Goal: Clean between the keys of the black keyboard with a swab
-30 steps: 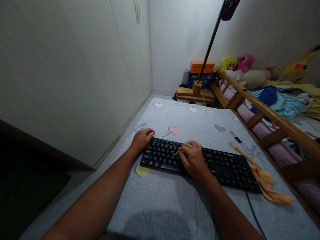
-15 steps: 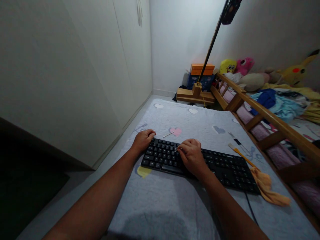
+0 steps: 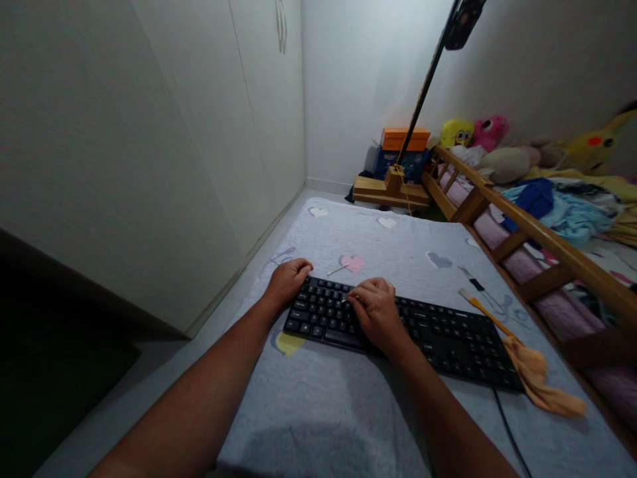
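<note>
A black keyboard [image 3: 452,338] lies slightly askew across the cloth-covered surface, its cable running off toward me. My left hand [image 3: 287,281] is closed on the keyboard's upper left corner. Over the letter keys, my right hand [image 3: 377,307] pinches a small cotton swab [image 3: 344,301]; only a pale tip shows past the fingers, and the rest is hidden. Another cotton swab [image 3: 337,270] rests on the cloth just beyond the keyboard, beside a printed pink heart.
Right of the keyboard lie a flat brush [image 3: 478,307] with an orange handle, a thin metal tool with a black grip [image 3: 476,284] and a crumpled orange cloth [image 3: 540,382]. A wooden bed rail [image 3: 540,249] borders the right side, a white wardrobe [image 3: 213,133] the left.
My right hand has shifted slightly left over the keys with the swab. My left hand keeps its place on the corner. The whole view has moved a little.
</note>
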`<state>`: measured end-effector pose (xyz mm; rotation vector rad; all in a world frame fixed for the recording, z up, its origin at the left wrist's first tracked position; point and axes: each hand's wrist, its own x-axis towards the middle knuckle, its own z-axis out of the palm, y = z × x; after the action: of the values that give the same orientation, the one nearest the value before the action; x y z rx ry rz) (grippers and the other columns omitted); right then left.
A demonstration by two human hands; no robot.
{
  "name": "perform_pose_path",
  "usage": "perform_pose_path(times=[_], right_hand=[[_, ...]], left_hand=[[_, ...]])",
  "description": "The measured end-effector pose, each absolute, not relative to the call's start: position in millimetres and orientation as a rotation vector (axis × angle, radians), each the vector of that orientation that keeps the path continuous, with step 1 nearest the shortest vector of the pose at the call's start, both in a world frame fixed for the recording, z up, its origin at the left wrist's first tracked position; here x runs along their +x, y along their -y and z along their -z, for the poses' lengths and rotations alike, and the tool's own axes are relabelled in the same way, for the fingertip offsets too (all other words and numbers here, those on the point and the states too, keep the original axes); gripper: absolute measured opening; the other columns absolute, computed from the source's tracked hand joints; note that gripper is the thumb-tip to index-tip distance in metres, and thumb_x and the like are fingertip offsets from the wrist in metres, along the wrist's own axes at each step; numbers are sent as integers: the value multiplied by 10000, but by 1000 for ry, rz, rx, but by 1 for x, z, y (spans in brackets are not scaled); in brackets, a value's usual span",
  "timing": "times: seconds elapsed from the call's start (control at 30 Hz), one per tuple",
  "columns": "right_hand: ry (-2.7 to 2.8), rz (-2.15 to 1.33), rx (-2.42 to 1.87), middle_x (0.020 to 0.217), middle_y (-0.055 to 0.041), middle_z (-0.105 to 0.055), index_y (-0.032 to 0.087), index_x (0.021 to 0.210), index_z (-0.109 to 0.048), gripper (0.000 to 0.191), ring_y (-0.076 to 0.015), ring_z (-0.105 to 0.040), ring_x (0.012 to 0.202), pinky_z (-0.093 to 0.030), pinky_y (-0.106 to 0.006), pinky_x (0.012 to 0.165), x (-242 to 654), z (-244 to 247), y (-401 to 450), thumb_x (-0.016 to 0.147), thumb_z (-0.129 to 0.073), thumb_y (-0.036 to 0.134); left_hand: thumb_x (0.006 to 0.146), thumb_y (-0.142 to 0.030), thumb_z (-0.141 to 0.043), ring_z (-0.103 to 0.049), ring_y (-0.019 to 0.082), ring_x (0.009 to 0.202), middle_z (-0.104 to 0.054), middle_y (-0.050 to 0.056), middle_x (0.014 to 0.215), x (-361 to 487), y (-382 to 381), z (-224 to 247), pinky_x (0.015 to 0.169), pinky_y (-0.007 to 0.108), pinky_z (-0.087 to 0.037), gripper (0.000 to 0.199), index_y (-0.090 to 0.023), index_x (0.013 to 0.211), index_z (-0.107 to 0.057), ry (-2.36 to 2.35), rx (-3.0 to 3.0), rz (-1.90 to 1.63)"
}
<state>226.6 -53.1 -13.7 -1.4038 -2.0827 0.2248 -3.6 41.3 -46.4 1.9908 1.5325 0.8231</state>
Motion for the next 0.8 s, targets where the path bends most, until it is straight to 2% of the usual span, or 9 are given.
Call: perform_pose_path(times=[0.6, 0.8], right_hand=[[2110, -263, -1366, 935, -8, -752, 257, 887, -725, 131, -224, -526, 994, -277, -442, 985, 220, 17, 51, 928, -610, 208], [2105, -254, -1387, 899, -22, -742, 243, 848, -722, 158, -229, -529, 997, -277, -452, 982, 222, 16, 51, 926, -597, 188]], left_hand=[[868, -375, -452, -677, 229, 891, -754, 57, 900, -3, -40, 46, 825, 326, -485, 324, -196, 880, -722, -1521, 1962, -850], [869, -376, -446, -677, 236, 911, -754, 67, 929, -3, -41, 47, 841, 336, -478, 337, -189, 892, -725, -1516, 1979, -841]])
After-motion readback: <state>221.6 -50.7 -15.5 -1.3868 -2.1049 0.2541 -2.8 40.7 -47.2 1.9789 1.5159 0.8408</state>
